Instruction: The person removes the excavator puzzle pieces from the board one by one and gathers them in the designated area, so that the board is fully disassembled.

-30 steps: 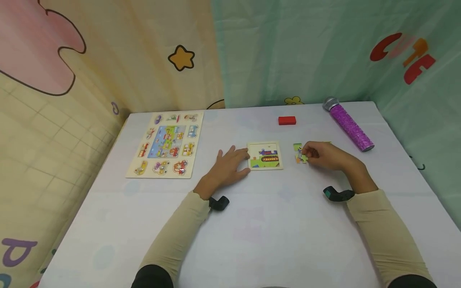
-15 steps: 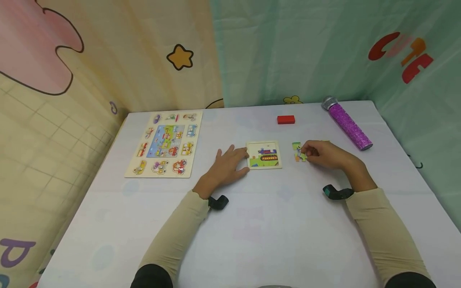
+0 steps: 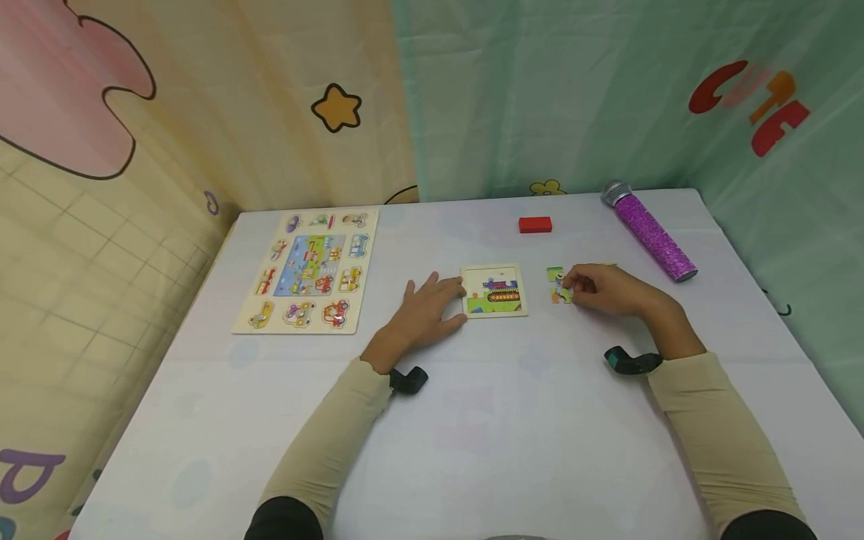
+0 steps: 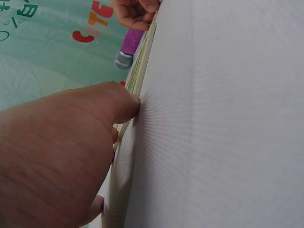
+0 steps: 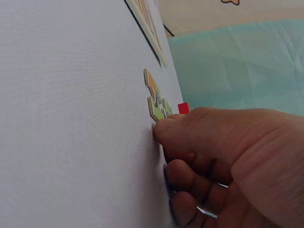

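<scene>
A small square puzzle board (image 3: 495, 310) with a picture of a tracked vehicle lies on the table. My left hand (image 3: 425, 309) is spread flat at its left side, fingertips and thumb right at the frame. To the board's right, my right hand (image 3: 604, 289) pinches a green jigsaw puzzle piece (image 5: 156, 110) between thumb and fingers, down at the tabletop. In the head view these fingers cover part of the green puzzle pieces (image 3: 556, 274). A thin yellowish edge shows just behind the right hand, mostly hidden by it.
A larger picture puzzle board (image 3: 364, 300) lies at the back left of the white table (image 3: 472, 435). A red block (image 3: 535, 224) sits behind the small board. A purple glittery microphone (image 3: 658, 240) lies at the back right. Printed curtains (image 3: 540, 97) hang behind the table.
</scene>
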### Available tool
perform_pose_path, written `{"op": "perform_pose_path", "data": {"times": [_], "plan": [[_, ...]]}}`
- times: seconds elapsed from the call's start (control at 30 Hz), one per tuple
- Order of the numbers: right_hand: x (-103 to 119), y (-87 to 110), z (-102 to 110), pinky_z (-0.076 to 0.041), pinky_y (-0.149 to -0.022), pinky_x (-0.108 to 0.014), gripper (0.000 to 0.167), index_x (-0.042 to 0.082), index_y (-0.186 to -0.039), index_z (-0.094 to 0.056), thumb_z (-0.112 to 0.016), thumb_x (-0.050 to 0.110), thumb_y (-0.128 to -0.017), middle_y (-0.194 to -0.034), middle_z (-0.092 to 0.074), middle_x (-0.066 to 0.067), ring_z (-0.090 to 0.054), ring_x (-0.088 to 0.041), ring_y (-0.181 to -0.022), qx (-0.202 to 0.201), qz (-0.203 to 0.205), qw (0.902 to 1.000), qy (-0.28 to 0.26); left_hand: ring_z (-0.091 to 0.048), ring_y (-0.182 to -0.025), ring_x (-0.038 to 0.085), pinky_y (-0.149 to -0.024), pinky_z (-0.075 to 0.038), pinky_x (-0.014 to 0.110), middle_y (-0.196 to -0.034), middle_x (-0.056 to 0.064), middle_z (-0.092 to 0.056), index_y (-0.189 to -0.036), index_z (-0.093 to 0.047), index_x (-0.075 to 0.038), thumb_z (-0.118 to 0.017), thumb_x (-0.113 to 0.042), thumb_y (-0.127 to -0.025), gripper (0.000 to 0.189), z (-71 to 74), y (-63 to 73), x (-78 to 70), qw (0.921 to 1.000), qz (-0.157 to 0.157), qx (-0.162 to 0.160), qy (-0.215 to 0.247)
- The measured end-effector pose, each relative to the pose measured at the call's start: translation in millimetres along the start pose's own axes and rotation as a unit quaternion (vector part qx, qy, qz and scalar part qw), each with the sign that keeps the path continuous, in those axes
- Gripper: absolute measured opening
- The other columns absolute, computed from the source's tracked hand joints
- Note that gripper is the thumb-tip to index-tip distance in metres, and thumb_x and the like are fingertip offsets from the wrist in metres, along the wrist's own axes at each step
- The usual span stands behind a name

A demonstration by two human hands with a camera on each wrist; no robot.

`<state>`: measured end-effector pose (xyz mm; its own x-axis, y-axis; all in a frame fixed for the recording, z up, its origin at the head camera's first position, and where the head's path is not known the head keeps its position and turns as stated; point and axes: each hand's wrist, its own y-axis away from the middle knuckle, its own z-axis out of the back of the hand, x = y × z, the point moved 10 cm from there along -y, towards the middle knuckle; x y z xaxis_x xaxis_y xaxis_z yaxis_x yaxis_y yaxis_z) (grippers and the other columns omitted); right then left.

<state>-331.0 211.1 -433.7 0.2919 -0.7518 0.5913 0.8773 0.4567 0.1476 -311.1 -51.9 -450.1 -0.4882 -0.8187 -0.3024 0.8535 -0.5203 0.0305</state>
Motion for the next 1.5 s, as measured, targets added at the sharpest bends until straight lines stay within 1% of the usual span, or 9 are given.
{"op": "perform_pose_path", "data": {"times": [0.67, 0.8, 0.87, 0.93, 1.0, 1.13, 1.27, 1.37, 1.5], "plan": [[1, 0.5, 0, -0.048, -0.072, -0.037, 0.021, 0.002, -0.114, -0.065, -0.062, -0.004, -0.094, -0.089, -0.058, -0.006, -0.052, -0.024, -0.083, -0.002, -0.007, 0.9999, 0.009, -0.021, -0.151, 0.033, -0.115, -0.012, 0.066, -0.161, -0.002, -0.037, -0.142, -0.054, -0.022, -0.059, -0.046, -0.101, 0.048, -0.8, 0.7, 0.2, 1.0, -0.003, -0.006, 0.002], [6, 0.1, 10, -0.047, -0.069, -0.036, 0.021, 0.002, -0.116, -0.064, -0.061, 0.0, -0.095, -0.089, -0.057, -0.007, -0.051, -0.024, -0.083, -0.041, -0.01, 0.9991, 0.009, -0.02, -0.151, 0.033, -0.115, -0.011, 0.066, -0.161, -0.002, -0.036, -0.143, -0.053, -0.022, -0.059, -0.046, -0.101, 0.049, -1.3, 1.0, 0.6, 1.0, 0.0, -0.001, 0.007], [14, -3.0, 15, -0.046, -0.068, -0.035, 0.02, 0.001, -0.117, -0.064, -0.06, 0.003, -0.097, -0.089, -0.057, -0.009, -0.05, -0.025, -0.083, -0.066, -0.001, 0.9978, 0.003, -0.019, -0.152, 0.033, -0.116, -0.01, 0.066, -0.161, -0.001, -0.036, -0.143, -0.053, -0.022, -0.058, -0.046, -0.101, 0.049, -0.7, 0.8, 1.0, 1.0, 0.002, -0.001, 0.007], [24, -9.0, 15, -0.046, -0.067, -0.035, 0.02, 0.001, -0.118, -0.064, -0.061, 0.006, -0.099, -0.091, -0.057, -0.01, -0.051, -0.025, -0.084, -0.077, 0.01, 0.997, -0.001, -0.019, -0.152, 0.033, -0.116, -0.01, 0.066, -0.161, -0.001, -0.035, -0.143, -0.053, -0.022, -0.059, -0.046, -0.101, 0.049, 0.3, 0.6, 1.0, 1.0, 0.003, -0.002, 0.007], [36, -18.5, 8, -0.047, -0.069, -0.036, 0.021, 0.001, -0.119, -0.064, -0.062, 0.009, -0.099, -0.094, -0.058, -0.01, -0.052, -0.025, -0.085, -0.067, 0.016, 0.9976, 0.0, -0.02, -0.151, 0.033, -0.115, -0.011, 0.066, -0.161, -0.001, -0.036, -0.143, -0.053, -0.022, -0.059, -0.046, -0.101, 0.049, 0.7, 0.2, 0.8, 1.0, 0.002, -0.003, 0.006], [65, -46.6, -15, -0.045, -0.081, -0.044, 0.028, 0.005, -0.124, -0.066, -0.066, 0.016, -0.098, -0.103, -0.062, -0.009, -0.056, -0.027, -0.093, -0.021, 0.023, 0.9993, 0.019, -0.02, -0.151, 0.033, -0.115, -0.011, 0.066, -0.161, -0.002, -0.036, -0.143, -0.053, -0.022, -0.059, -0.046, -0.101, 0.049, 2.6, 0.1, 1.9, 1.0, 0.002, -0.002, 0.006], [85, -71.8, -36, -0.045, -0.083, -0.044, 0.043, 0.007, -0.133, -0.065, -0.075, 0.022, -0.094, -0.109, -0.061, -0.009, -0.055, -0.025, -0.099, 0.02, 0.024, 0.9972, 0.068, -0.02, -0.151, 0.034, -0.115, -0.012, 0.067, -0.161, -0.003, -0.036, -0.143, -0.054, -0.022, -0.058, -0.046, -0.101, 0.049, 0.6, -0.4, 1.8, 1.0, 0.002, 0.003, 0.008], [90, -80.0, -47, -0.05, -0.084, -0.039, 0.046, 0.005, -0.133, -0.066, -0.078, 0.021, -0.091, -0.108, -0.059, -0.01, -0.055, -0.024, -0.097, 0.042, 0.025, 0.9949, 0.088, -0.021, -0.151, 0.033, -0.114, -0.013, 0.067, -0.161, -0.004, -0.036, -0.144, -0.053, -0.023, -0.057, -0.048, -0.101, 0.049, -1.4, -1.1, 1.2, 1.0, 0.002, 0.005, 0.002], [91, -81.4, -50, -0.053, -0.084, -0.035, 0.04, 0.004, -0.129, -0.067, -0.077, 0.015, -0.092, -0.107, -0.059, -0.01, -0.055, -0.024, -0.094, 0.052, 0.016, 0.9967, 0.06, -0.023, -0.151, 0.032, -0.114, -0.017, 0.066, -0.161, -0.005, -0.036, -0.144, -0.053, -0.025, -0.057, -0.049, -0.101, 0.05, 0.9, -0.8, 0.8, 0.9999, 0.005, 0.001, -0.014]]}}
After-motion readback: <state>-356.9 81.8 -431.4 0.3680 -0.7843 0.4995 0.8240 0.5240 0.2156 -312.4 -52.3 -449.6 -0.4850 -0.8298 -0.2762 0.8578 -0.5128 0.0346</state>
